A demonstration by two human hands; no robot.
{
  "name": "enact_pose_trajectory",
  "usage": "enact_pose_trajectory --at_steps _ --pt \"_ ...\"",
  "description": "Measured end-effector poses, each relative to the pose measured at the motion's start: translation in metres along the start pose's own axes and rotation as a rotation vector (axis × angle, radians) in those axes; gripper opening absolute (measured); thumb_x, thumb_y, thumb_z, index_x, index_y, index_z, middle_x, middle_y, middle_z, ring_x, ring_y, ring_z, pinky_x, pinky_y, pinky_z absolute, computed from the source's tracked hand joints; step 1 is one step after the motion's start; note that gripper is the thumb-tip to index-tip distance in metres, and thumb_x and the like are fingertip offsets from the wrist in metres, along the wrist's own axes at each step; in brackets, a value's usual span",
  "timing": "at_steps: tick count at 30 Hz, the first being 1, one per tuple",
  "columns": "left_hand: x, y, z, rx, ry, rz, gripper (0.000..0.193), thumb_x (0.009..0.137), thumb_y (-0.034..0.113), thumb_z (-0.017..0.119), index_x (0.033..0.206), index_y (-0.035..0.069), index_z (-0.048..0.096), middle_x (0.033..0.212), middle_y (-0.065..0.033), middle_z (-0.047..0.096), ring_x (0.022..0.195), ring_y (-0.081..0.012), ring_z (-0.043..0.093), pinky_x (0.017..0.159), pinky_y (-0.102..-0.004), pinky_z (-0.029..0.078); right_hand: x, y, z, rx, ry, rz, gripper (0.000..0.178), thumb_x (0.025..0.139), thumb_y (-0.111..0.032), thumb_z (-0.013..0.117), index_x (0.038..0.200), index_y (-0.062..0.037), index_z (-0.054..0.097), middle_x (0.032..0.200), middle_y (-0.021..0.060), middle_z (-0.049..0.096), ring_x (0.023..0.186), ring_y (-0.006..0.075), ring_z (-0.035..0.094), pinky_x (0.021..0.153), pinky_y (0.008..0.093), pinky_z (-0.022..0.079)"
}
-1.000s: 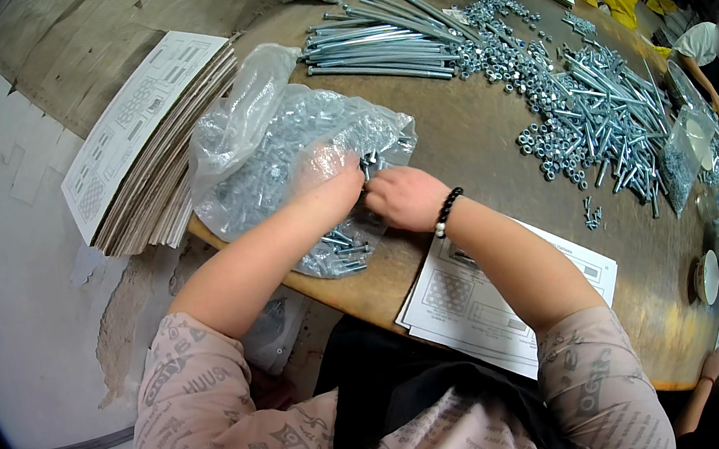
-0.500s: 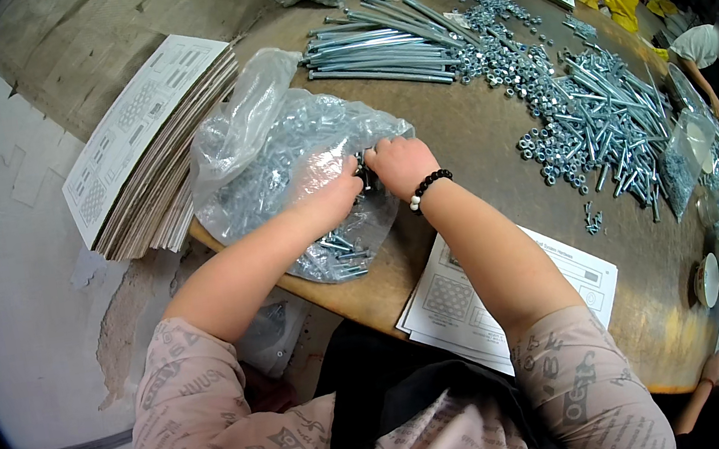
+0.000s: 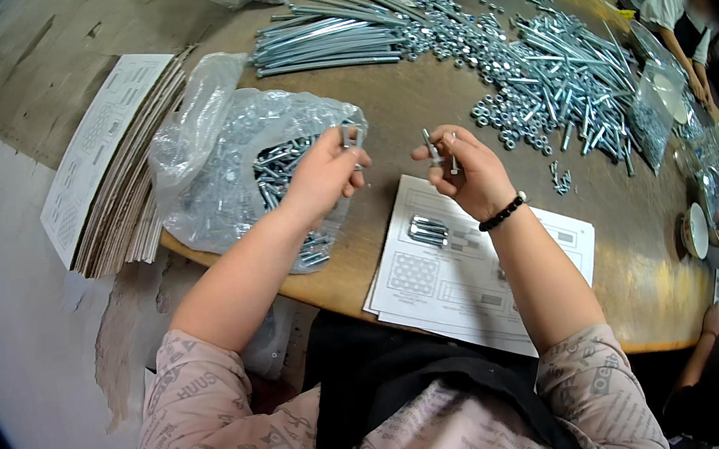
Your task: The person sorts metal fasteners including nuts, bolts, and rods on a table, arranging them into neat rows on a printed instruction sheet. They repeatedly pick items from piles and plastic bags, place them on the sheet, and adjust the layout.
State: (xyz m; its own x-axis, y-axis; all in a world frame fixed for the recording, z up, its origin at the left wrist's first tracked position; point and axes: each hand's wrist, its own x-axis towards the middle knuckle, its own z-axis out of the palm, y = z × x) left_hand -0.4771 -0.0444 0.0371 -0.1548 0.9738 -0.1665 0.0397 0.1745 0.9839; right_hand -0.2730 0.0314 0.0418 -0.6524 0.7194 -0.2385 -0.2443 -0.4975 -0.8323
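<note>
We note the left hand (image 3: 324,177) clamped on a bolt (image 3: 350,137), raised near the right edge of the bag (image 3: 221,166); we cannot tell whether its palm hides more. The right hand (image 3: 478,174), well apart from it, is closed on at least two bolts (image 3: 433,149), held tilted near the upper edge of the sheets (image 3: 405,311). These are silvery and slim, with wider heads; their threads are too small to read.

More lie in a short row (image 3: 428,231) on the sheets. Through the opening of the clear bag we see a dark-shadowed heap (image 3: 274,170); wrinkled film and the left forearm obstruct the rest. The right forearm covers part of the sheets. Beyond, on the surface (image 3: 411,105): rods (image 3: 324,46), nuts (image 3: 506,119) and mixed hardware (image 3: 586,88). Left of the bag stands a stack (image 3: 104,160) of printed sheets.
</note>
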Motion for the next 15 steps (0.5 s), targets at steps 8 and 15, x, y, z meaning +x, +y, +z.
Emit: enact_pose_trajectory --at_steps 8,15 --pt "-0.007 -0.013 0.094 0.963 -0.375 0.517 0.014 0.078 0.011 0.055 0.090 0.003 0.056 0.090 -0.0161 0.060 0.087 -0.0327 0.057 0.074 -0.0399 0.047 -0.078 0.004 -0.061 -0.854 0.385 -0.148 0.025 0.077 -0.011 0.064 0.099 -0.0003 0.057 0.078 0.0075 0.060 0.056 0.0110 0.048 0.051 0.0247 0.040" --pt "-0.010 -0.025 0.125 1.235 -0.494 0.764 0.013 0.071 0.016 0.063 0.078 0.007 0.056 0.080 -0.0076 0.056 0.082 -0.0243 0.058 0.077 -0.0374 0.043 -0.114 0.024 -0.071 -1.349 0.439 -0.405 0.013 0.068 -0.008 0.069 0.079 -0.0046 0.064 0.076 0.0107 0.056 0.072 0.0275 0.055 0.063 0.0345 0.046"
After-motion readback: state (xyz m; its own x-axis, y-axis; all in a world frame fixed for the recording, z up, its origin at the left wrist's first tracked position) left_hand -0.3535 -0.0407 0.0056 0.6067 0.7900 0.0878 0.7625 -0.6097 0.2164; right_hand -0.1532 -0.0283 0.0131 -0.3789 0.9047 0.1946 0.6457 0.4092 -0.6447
